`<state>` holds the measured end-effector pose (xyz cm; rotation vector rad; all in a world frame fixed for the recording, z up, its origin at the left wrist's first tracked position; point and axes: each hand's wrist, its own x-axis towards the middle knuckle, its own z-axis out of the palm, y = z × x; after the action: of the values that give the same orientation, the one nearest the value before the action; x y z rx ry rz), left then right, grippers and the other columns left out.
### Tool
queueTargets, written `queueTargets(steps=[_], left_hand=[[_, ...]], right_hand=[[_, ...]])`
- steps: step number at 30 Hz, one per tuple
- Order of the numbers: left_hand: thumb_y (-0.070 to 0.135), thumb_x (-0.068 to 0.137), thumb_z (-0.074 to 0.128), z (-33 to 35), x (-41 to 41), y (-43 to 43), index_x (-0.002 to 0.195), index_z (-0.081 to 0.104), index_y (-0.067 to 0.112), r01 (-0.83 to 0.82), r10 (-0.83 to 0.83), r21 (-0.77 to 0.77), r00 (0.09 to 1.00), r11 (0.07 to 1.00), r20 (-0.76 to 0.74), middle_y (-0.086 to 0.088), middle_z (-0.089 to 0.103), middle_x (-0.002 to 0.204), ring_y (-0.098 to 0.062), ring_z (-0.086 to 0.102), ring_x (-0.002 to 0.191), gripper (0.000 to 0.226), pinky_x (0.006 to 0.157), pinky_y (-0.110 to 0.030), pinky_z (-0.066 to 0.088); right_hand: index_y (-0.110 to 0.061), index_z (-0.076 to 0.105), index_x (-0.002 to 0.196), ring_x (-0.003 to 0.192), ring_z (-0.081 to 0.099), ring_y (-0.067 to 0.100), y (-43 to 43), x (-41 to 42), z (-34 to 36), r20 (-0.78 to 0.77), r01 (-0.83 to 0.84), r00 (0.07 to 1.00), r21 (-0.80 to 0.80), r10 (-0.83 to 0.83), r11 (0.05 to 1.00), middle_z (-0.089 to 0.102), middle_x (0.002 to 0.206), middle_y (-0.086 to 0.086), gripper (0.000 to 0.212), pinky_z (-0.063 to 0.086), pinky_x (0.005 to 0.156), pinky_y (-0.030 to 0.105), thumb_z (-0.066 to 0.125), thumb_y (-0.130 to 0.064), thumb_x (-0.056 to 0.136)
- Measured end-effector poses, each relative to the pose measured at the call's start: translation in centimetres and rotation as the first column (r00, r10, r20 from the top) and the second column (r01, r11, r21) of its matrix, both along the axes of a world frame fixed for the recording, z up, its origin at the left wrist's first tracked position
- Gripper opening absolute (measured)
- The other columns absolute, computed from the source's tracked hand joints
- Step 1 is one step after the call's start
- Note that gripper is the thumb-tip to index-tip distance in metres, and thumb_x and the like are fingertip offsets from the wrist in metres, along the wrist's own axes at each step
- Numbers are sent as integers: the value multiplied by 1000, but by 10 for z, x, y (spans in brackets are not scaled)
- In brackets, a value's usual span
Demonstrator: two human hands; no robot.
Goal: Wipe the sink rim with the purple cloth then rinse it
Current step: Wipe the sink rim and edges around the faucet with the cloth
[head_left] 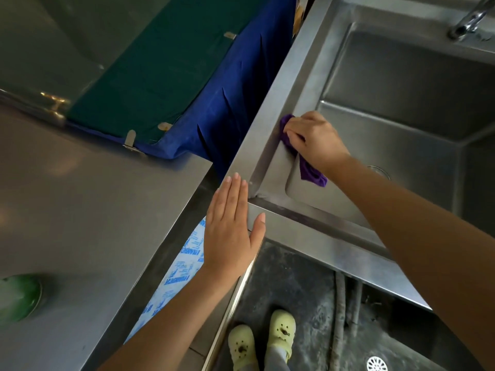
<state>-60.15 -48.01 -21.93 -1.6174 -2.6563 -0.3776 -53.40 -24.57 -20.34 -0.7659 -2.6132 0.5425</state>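
Observation:
A steel sink fills the right half of the view; its left rim [270,111] runs diagonally from the near corner up to the top. My right hand [317,141] presses the purple cloth [310,172] against the inner edge of that rim, near the basin's near-left corner. One end of the cloth hangs down over the basin wall. My left hand [231,226] lies flat with fingers together on the sink's near-left outer corner and holds nothing. The faucet [470,18] stands at the top right, with no water running.
A steel worktop [80,204] lies to the left, with a green round object [18,297] at its near-left edge. Blue and green fabric [187,84] hangs between worktop and sink. Below are the dark floor, a floor drain [377,364] and my feet in pale green clogs [263,340].

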Motion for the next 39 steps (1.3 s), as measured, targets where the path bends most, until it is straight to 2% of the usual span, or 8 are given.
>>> queueTargets(steps=[4, 11, 15, 23, 25, 30, 34, 39], left_hand=[[47, 98, 12, 1, 1, 0, 144, 34, 5, -3, 3, 16, 1000, 1000, -1, -10, 31, 153, -23, 24, 143, 66, 117, -35, 16], [45, 98, 13, 2, 0, 2, 143, 35, 3, 14, -14, 12, 1000, 1000, -12, -11, 32, 152, -23, 25, 143, 65, 117, -36, 16], [45, 97, 12, 7, 0, 1, 142, 36, 3, 29, -29, -4, 999, 1000, -14, -13, 33, 151, -24, 27, 142, 66, 117, -35, 16], [42, 96, 24, 11, 2, 1, 140, 38, -1, 33, -34, -13, 999, 999, -27, -16, 37, 149, -27, 32, 140, 63, 115, -36, 17], [43, 98, 15, 14, 4, 1, 139, 39, -2, 34, -36, -34, 999, 999, -35, -19, 38, 147, -29, 33, 139, 65, 114, -38, 17], [39, 101, 5, 18, 31, 3, 136, 44, 1, 224, -230, -109, 972, 968, -39, -16, 43, 145, -28, 38, 136, 65, 116, -38, 13], [45, 98, 1, 23, 55, 13, 135, 47, 6, 327, -330, -134, 944, 935, -1, -10, 50, 140, -23, 42, 134, 71, 114, -44, 18], [39, 95, 28, 20, 95, 25, 124, 58, 7, 462, -464, -91, 886, 882, 5, -9, 61, 127, -24, 54, 122, 52, 111, -42, 29]], right_hand=[[0, 65, 78, 89, 52, 27, -7, 0, -2, -31, 0, 1000, 14, 1, 1000, 68, 77, 10, 40, 40, 79, 26, 35, -23, 91], [-3, 65, 72, 71, 56, 23, -60, 23, 5, -58, -383, 923, -37, 381, 923, 69, 77, 5, 23, 41, 87, 25, 50, -10, 89], [-8, 65, 72, 74, 43, 14, -76, 31, 18, 15, -422, 904, -136, 428, 896, 67, 71, 1, 21, 45, 76, 35, 52, -13, 89], [-8, 69, 93, 84, 41, 16, -98, 61, 32, 179, -213, 947, -275, 267, 938, 67, 81, 14, 28, 35, 76, 30, 44, -20, 96], [-6, 68, 95, 86, 44, 18, -102, 74, 36, 226, -121, 955, -295, 192, 948, 64, 82, 15, 30, 37, 77, 33, 42, -21, 96], [-9, 66, 84, 77, 53, 25, -113, 100, 43, 274, 90, 962, -292, -7, 952, 45, 78, 3, 29, 37, 68, 32, 43, -24, 93], [-15, 63, 78, 66, 54, 24, -118, 128, 44, 337, 211, 934, -256, -118, 943, 46, 84, 5, 30, 42, 66, 31, 42, -29, 94], [-17, 67, 79, 60, 54, 22, -124, 176, 42, 344, 394, 882, -164, -322, 904, 51, 81, 7, 25, 46, 61, 30, 49, -28, 91]])
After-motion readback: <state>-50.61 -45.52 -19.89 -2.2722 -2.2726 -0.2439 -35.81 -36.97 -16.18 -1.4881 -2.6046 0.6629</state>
